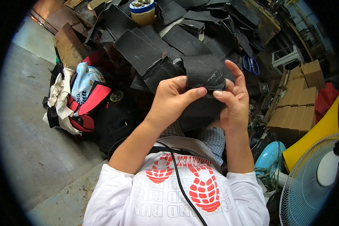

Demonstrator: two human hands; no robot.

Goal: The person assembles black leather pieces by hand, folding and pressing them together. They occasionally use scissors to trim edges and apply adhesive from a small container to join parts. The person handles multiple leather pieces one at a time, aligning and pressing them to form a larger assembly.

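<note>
Both hands hold one black sheet piece (205, 69), fabric-like and bent over, in front of my chest. My left hand (173, 96) grips its left part, the thumb pressed along the near edge. With thumb and fingers my right hand (235, 98) pinches the right end of that same edge, one finger raised. A pale streak runs along the edge between the thumbs. Just beyond lie many flat black pieces (135, 51), overlapping in a loose pile. A jar with a blue rim (142, 17) and yellowish contents stands among them.
Blue-handled scissors (251, 65) lie right of the pile. Brown cardboard boxes (293, 101) are stacked at the right, with a fan (309, 188) nearer me. To the left sits a heap of red and white cloth scraps (90, 100). A black cable (177, 177) crosses my shirt.
</note>
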